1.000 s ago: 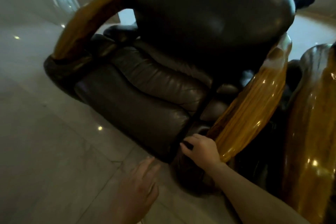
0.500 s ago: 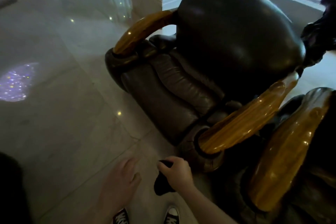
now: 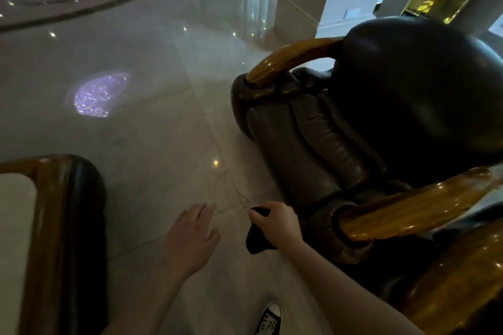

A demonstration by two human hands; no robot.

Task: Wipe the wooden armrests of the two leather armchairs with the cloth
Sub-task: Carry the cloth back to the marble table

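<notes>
Fingers: our right hand point(image 3: 280, 226) bunches the small black cloth point(image 3: 254, 239) in curled fingers; our left hand point(image 3: 190, 239) hangs empty, fingers loosely spread.
Cloth: held over the floor, just beside the near golden-brown wooden armrest point(image 3: 413, 209) of the dark leather armchair point(image 3: 408, 106), not touching it.
Room: glossy pale marble floor point(image 3: 149, 117) with light reflections; wood-framed table corner point(image 3: 54, 226) at left.
Writing: black-and-white sneaker point(image 3: 269, 318), lettering unreadable.
Change: we have stepped back; the chair sits farther off than before.

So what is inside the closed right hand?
A dark cloth: the right hand is closed around it, and one part hangs below the fingers. The part inside the fist is covered. The left hand is open and holds nothing.
</notes>
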